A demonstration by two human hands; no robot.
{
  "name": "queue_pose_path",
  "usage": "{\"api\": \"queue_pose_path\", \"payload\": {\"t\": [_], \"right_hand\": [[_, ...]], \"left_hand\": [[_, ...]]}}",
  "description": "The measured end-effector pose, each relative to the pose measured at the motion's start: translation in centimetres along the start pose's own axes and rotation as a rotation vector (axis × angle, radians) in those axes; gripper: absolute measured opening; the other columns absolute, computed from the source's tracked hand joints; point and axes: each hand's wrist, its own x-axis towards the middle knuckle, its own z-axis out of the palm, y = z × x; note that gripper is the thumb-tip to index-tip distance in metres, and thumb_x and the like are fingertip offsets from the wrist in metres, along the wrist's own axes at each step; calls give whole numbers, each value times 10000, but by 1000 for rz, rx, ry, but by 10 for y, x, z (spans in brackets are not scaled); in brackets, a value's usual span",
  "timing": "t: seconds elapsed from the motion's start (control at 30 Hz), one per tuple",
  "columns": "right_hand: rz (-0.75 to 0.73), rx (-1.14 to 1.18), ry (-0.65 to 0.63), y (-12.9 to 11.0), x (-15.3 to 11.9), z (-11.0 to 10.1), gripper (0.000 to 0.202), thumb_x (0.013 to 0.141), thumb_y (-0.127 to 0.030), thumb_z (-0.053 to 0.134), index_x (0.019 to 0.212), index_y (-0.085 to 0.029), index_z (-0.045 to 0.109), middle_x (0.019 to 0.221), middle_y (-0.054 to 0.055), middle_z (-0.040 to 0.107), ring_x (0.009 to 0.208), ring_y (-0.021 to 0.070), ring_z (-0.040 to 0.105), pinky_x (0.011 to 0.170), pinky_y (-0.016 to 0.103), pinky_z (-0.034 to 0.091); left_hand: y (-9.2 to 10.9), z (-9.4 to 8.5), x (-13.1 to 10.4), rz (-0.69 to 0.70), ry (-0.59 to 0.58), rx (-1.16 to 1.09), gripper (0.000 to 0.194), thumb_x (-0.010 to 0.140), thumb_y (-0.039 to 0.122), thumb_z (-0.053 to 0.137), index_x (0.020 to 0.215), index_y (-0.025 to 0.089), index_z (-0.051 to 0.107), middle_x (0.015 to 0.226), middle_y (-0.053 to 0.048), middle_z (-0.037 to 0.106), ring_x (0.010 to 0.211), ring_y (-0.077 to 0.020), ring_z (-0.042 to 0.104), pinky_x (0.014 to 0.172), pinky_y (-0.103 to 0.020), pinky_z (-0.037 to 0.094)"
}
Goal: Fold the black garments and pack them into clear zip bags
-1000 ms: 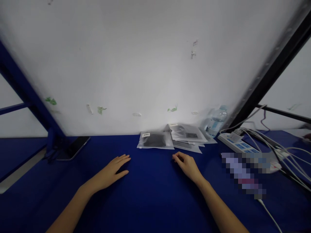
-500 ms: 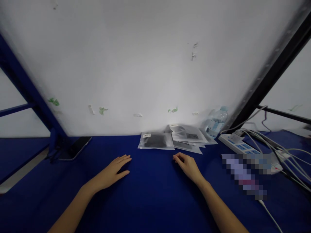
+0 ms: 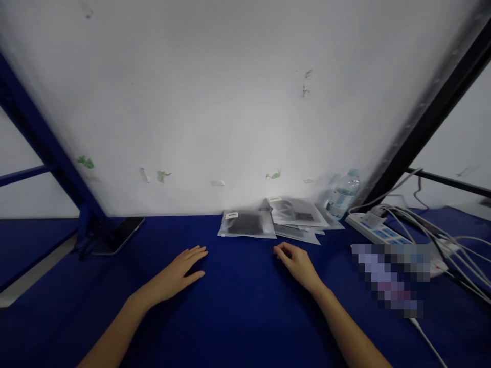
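My left hand lies palm down on the blue table, its fingers stretched out and the thumb apart, holding nothing. On the right, my right hand rests on the table with fingers curled in and the thumb against the index finger. Nothing shows between its fingertips. Just beyond it, without contact, lies a frosted zip bag with something dark inside and a small white label. To its right, more frosted bags lie overlapping in a loose pile against the wall.
Behind the pile stands a clear water bottle. A white power strip with plugs and tangled cables runs along the right. Near it lies a pixelated device with a white cable. A dark phone lies at the back left.
Both hands stay where they were. The view has shifted very slightly, so the background sits a few pixels lower.
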Motion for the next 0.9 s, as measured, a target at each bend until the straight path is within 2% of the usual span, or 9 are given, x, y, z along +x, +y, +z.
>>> {"api": "queue_pose_path", "payload": {"t": [0.23, 0.4, 0.9], "right_hand": [[7, -2, 2, -2, 0, -1, 324, 851, -493, 472, 761, -228, 636, 706, 21, 683, 692, 199, 645, 671, 291, 439], [15, 1, 1, -4, -1, -2, 328, 848, -497, 474, 759, -228, 640, 705, 21, 689, 688, 199, 647, 665, 290, 441], [-16, -26, 2, 2, -1, 0, 323, 866, -474, 460, 766, -227, 642, 686, 10, 676, 658, 183, 626, 642, 270, 428]], "left_hand": [[0, 0, 0, 22, 12, 3, 532, 934, 506, 468, 1427, 323, 393, 1518, -19, 352, 1411, -252, 268, 1153, -463, 222], [2, -1, 0, -17, -9, -1, 537, 929, 498, 480, 1429, 322, 391, 1525, -5, 343, 1416, -254, 254, 1157, -456, 219], [2, 0, 1, -6, 1, 4, 532, 929, 505, 476, 1424, 327, 397, 1521, 5, 354, 1418, -241, 254, 1162, -458, 212]]}}
